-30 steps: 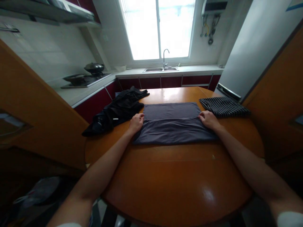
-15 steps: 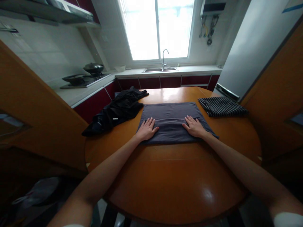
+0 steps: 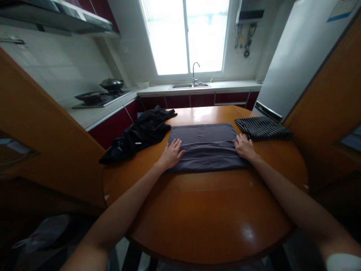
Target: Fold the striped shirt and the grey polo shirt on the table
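Observation:
A folded dark grey cloth [image 3: 207, 146] lies flat in the middle of a round wooden table [image 3: 208, 214]. My left hand [image 3: 172, 153] rests palm down on the cloth's left edge, fingers stretched out. My right hand [image 3: 244, 147] lies flat on the cloth's right edge, fingers also spread. Neither hand holds anything.
A crumpled black garment [image 3: 138, 135] sits at the table's left, partly hanging over the edge. A folded striped cloth [image 3: 262, 128] lies at the right rear. Beyond are a counter with a sink [image 3: 190, 86], a stove with pans [image 3: 98, 96] and a fridge [image 3: 293, 64].
One second ago both hands gripped the cloth's side edges. They then pressed flat near its middle and have now slid outward to its left and right edges.

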The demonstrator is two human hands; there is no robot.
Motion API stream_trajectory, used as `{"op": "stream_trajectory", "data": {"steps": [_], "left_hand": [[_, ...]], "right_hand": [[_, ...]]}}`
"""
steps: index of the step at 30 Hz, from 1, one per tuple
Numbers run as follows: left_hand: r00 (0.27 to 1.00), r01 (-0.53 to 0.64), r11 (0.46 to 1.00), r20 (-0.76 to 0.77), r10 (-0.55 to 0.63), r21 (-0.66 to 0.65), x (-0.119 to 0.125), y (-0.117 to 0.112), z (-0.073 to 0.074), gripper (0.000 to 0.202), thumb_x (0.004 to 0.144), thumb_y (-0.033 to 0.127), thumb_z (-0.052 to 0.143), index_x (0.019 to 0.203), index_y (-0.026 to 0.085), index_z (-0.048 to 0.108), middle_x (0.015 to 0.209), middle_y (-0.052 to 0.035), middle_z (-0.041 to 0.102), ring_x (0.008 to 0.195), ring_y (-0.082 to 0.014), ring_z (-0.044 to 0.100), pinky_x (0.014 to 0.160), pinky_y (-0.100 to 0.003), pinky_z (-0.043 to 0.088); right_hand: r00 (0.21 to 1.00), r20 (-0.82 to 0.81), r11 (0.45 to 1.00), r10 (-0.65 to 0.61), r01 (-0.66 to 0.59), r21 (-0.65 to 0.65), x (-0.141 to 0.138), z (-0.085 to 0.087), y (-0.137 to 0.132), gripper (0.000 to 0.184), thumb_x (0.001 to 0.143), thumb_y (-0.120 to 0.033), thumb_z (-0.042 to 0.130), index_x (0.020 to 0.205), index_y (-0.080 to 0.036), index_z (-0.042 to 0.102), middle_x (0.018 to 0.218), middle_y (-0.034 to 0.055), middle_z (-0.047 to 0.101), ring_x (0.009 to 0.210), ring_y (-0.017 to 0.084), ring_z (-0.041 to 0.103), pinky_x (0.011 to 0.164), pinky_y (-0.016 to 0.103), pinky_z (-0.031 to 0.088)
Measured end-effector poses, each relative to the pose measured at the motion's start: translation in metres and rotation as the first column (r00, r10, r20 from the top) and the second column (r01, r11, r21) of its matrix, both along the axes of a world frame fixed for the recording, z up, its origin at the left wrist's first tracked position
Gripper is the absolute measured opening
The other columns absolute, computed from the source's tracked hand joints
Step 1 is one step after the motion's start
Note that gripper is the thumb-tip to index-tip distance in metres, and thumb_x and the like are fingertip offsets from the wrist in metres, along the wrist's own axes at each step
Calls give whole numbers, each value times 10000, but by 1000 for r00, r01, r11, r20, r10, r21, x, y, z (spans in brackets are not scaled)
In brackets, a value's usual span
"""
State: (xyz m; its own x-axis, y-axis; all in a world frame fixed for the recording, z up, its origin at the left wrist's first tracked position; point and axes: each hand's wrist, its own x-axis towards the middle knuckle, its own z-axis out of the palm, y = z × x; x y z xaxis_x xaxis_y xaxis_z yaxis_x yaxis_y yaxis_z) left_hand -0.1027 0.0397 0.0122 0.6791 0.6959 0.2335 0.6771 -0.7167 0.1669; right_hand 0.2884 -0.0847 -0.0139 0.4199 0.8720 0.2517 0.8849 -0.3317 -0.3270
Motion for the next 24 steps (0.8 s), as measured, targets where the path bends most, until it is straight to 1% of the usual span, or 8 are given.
{"op": "stream_trajectory", "data": {"steps": [4, 7, 9, 12, 14, 16, 20, 24], "left_hand": [[987, 160, 987, 1, -160, 1, 13, -25, 2, 577, 1044, 464, 337, 1552, 193, 372, 1625, -105, 322, 1536, -267, 207, 1243, -498, 179], [980, 196, 980, -3, -197, -42, 15, -26, -2, 550, 1040, 454, 352, 1537, 224, 404, 1613, -88, 352, 1529, -268, 228, 1242, -491, 185], [987, 158, 986, 16, -157, -57, 8, -11, -4, 537, 1032, 433, 365, 1512, 207, 446, 1589, -99, 396, 1506, -286, 288, 1228, -492, 226], [993, 54, 997, 104, -48, -53, -10, 25, -8, 502, 995, 362, 412, 1426, 141, 547, 1480, -149, 526, 1388, -298, 468, 1173, -447, 342], [981, 3, 997, 192, 11, -72, -22, 49, -10, 442, 958, 311, 451, 1323, 140, 634, 1347, -153, 629, 1260, -286, 577, 1112, -413, 414], [958, -23, 995, 281, 51, -101, -29, 67, -13, 371, 925, 294, 492, 1199, 163, 705, 1206, -134, 696, 1119, -273, 643, 1039, -395, 467], [923, -63, 988, 368, 111, -140, -30, 83, -18, 279, 883, 367, 586, 1012, 194, 763, 994, -94, 710, 885, -232, 659, 869, -343, 519], [940, -112, 984, 307, 149, -137, -26, 86, -20, 253, 847, 410, 639, 940, 209, 761, 931, -72, 677, 841, -216, 626, 796, -324, 493]], "right_hand": [[986, 73, 984, 153, -158, 81, -27, 10, -3, 563, 1023, -368, 303, 1477, -84, 476, 1600, 191, 372, 1513, 319, 266, 1210, 577, 198], [959, 75, 958, 274, -279, 66, -43, 10, -1, 529, 1013, -344, 353, 1473, -125, 495, 1601, 153, 384, 1511, 297, 281, 1218, 549, 215], [957, 61, 955, 283, -287, 73, -40, 8, 2, 505, 998, -320, 398, 1441, -121, 537, 1570, 158, 434, 1481, 291, 347, 1213, 506, 257], [977, 19, 970, 211, -212, 117, -15, 6, 9, 430, 956, -255, 475, 1318, -93, 643, 1415, 186, 597, 1349, 275, 519, 1164, 408, 360], [988, -8, 979, 155, -153, 133, 6, 5, 13, 367, 925, -229, 528, 1219, -93, 701, 1281, 190, 680, 1234, 280, 606, 1114, 398, 414], [990, -36, 983, 134, -128, 135, 23, 5, 16, 313, 900, -225, 577, 1141, -101, 735, 1185, 186, 721, 1133, 286, 655, 1054, 404, 460], [977, -107, 976, 184, -168, 140, 37, 7, 19, 233, 877, -251, 631, 1027, -131, 763, 1060, 153, 755, 972, 253, 695, 929, 363, 517], [959, -160, 967, 232, -210, 146, 38, 6, 21, 191, 855, -294, 658, 933, -152, 759, 982, 120, 765, 881, 224, 693, 848, 332, 528]]}}
